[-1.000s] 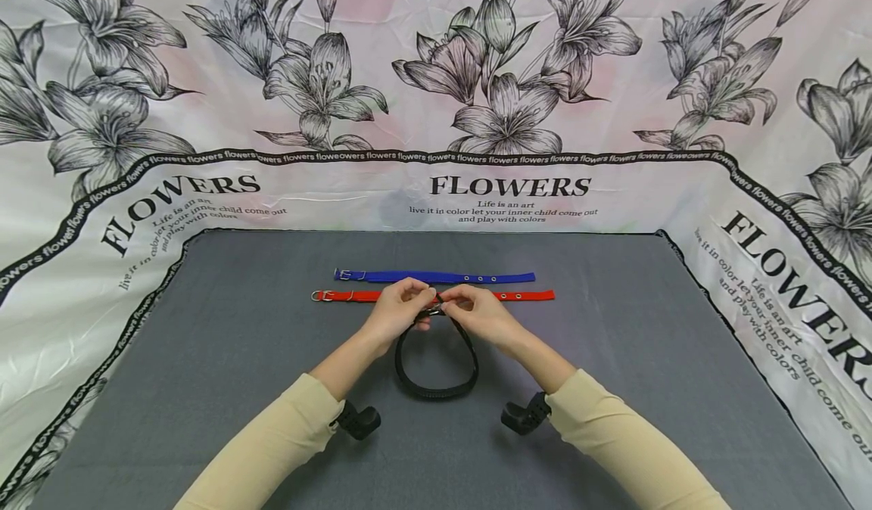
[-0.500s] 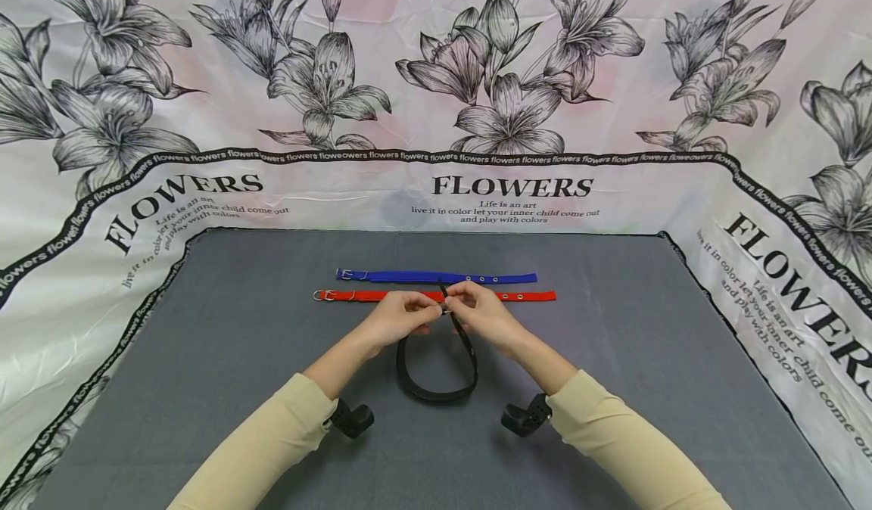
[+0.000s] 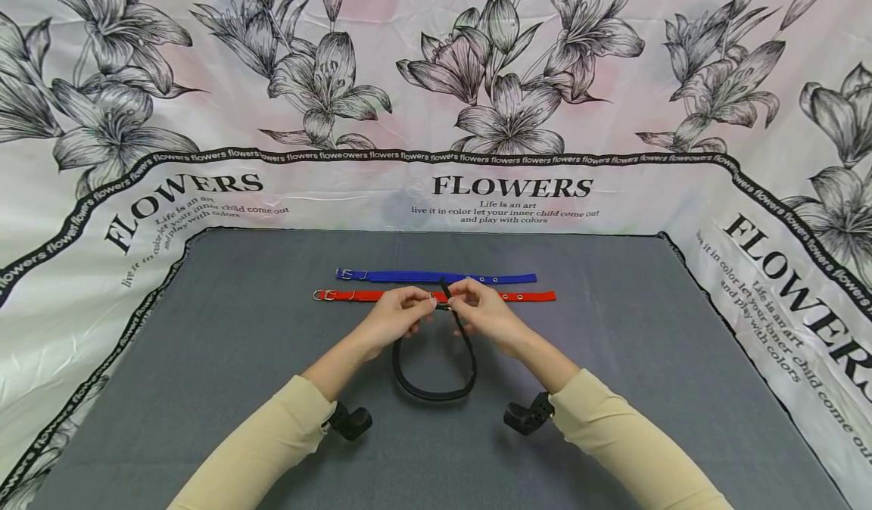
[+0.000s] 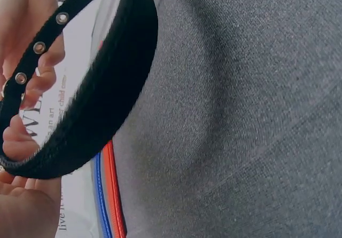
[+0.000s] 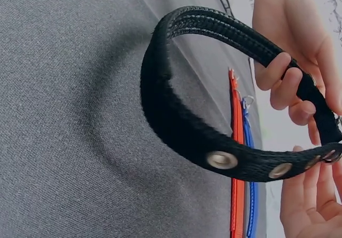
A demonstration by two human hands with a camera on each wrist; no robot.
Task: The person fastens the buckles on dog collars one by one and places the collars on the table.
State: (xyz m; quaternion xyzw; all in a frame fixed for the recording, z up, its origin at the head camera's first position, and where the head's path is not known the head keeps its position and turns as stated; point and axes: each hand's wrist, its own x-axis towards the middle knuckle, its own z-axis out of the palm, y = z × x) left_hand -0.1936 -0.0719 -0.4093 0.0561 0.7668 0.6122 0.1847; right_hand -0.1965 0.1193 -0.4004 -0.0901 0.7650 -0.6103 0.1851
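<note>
**Mia:** What is the biggest thing here?

**Ben:** The flower cloth [image 3: 136, 192] all around. It has lilies and the word FLOWERS on it. Next comes the gray desk [image 3: 647, 359].

**Mia:** And on the desk?

**Ben:** A blue collar [image 3: 436, 276] lies flat at the back. A red collar [image 3: 354, 295] lies flat just beside it, a bit nearer. No boxes or bowls are here, so nothing sits inside anything.

**Mia:** Where is the black collar [image 3: 432, 359]?

**Ben:** In front of the red one, bent into a ring. Its two ends are up in the hands, and the low part of the ring looks like it rests on the desk.

**Mia:** What are the hands doing?

**Ben:** The left hand [image 3: 395, 317] pinches the end with the metal buckle. The right hand [image 3: 485, 313] pinches the end with the little metal holes [image 5: 222, 159]. Both grips are pressed on the strap, fingers curled.

**Mia:** How would it feel?

**Ben:** I think it is light and bendy woven strap, not slippery, and it won't break. It flops, so the best places to hold are right by the buckle and by the holes.
</note>
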